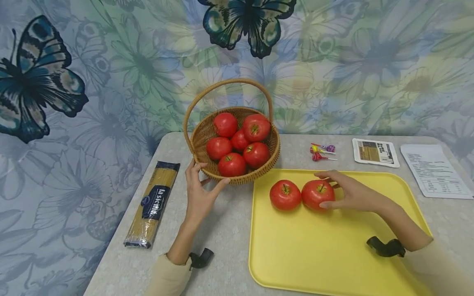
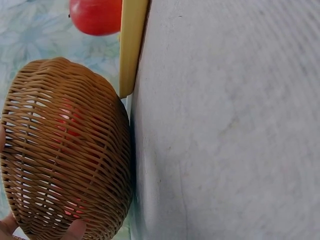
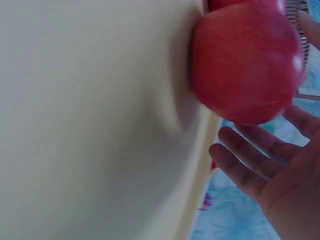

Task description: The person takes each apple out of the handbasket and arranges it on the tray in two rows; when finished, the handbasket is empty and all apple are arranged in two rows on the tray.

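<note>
A wicker basket [image 1: 273, 137] with a tall handle holds several red tomatoes [image 1: 231, 164]. My left hand [image 1: 200, 193] holds its near left side, fingers at the rim and thumb spread along the front; the left wrist view shows the woven underside of the basket [image 2: 70, 155] close up. Two more tomatoes sit side by side at the back left of the yellow tray [image 1: 318, 255]. Around the right one of these, a tomato [image 1: 316, 195], my right hand [image 1: 349, 193] has its thumb in front and fingers behind. In the right wrist view the fingers [image 3: 242, 170] are extended and spread beside this tomato [image 3: 247, 65].
A pack of spaghetti [image 1: 153, 205] lies left of the basket. Behind the tray are several lollipops [image 1: 322, 151], a white-edged packet [image 1: 375, 152] and a printed sheet [image 1: 436, 170]. A butterfly-patterned cloth [image 1: 314, 82] hangs behind the table [image 1: 229, 246].
</note>
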Available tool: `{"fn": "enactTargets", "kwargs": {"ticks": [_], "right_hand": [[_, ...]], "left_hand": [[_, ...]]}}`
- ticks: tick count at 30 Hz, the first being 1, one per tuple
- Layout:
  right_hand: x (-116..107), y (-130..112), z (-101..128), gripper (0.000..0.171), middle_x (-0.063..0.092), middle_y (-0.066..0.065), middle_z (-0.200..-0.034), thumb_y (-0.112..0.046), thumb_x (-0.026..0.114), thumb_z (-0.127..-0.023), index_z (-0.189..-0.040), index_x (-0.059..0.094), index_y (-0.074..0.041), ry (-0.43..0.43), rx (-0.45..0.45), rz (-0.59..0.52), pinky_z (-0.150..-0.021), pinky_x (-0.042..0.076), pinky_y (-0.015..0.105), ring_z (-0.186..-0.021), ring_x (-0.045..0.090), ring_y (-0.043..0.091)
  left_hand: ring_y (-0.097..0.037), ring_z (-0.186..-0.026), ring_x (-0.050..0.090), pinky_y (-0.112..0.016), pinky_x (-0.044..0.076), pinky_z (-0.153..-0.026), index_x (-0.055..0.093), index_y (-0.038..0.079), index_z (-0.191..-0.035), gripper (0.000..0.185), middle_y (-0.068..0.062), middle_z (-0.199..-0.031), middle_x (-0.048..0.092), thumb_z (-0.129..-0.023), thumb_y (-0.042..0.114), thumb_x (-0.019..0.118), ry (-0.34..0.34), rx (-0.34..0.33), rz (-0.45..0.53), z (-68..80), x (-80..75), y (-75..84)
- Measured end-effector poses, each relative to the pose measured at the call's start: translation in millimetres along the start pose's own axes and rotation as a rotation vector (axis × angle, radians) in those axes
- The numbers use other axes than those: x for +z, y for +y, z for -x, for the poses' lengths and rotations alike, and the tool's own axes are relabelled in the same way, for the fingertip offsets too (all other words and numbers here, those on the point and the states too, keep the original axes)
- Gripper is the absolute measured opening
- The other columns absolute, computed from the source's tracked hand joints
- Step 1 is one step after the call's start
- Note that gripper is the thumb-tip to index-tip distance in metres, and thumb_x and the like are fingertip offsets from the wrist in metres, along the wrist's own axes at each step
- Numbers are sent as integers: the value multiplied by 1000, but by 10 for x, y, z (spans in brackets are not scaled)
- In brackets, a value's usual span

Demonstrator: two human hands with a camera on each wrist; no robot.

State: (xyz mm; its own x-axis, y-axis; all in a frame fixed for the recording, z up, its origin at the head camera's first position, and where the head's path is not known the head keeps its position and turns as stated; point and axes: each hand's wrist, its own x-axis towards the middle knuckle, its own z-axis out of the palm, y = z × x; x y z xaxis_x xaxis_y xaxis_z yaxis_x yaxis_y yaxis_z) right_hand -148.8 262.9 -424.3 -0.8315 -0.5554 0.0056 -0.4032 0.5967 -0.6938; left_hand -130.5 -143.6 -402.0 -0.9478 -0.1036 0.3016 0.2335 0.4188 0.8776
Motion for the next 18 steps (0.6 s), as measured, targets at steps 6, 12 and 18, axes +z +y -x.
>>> {"fn": "enactTargets", "kwargs": {"ticks": [6,12,18], "right_hand": [[-229,-254,-368,77,49,12,-140,-28,85,-77,-141,46,-11,75,-162,112,-90,53,50,-116,56,28],[-384,-544,-896,69,51,10,-134,-21,82,-80,-139,49,-12,112,-294,148,-82,55,42,-114,53,23],[-440,-689,-1389,66,43,12,-145,-20,80,-83,-140,49,-13,112,-306,159,-89,54,51,-130,44,31]], "left_hand": [[-40,-144,24,-58,49,-95,40,-6,-130,68,-27,-156,14,-82,18,81,5,2,-2,-5,-22,-25],[-39,-145,23,-57,49,-94,40,-3,-129,65,-26,-156,14,-82,16,80,5,0,-4,4,-22,-18],[-40,-145,23,-59,49,-95,41,-2,-129,66,-25,-157,14,-81,17,81,4,7,12,-15,25,-81]]}}
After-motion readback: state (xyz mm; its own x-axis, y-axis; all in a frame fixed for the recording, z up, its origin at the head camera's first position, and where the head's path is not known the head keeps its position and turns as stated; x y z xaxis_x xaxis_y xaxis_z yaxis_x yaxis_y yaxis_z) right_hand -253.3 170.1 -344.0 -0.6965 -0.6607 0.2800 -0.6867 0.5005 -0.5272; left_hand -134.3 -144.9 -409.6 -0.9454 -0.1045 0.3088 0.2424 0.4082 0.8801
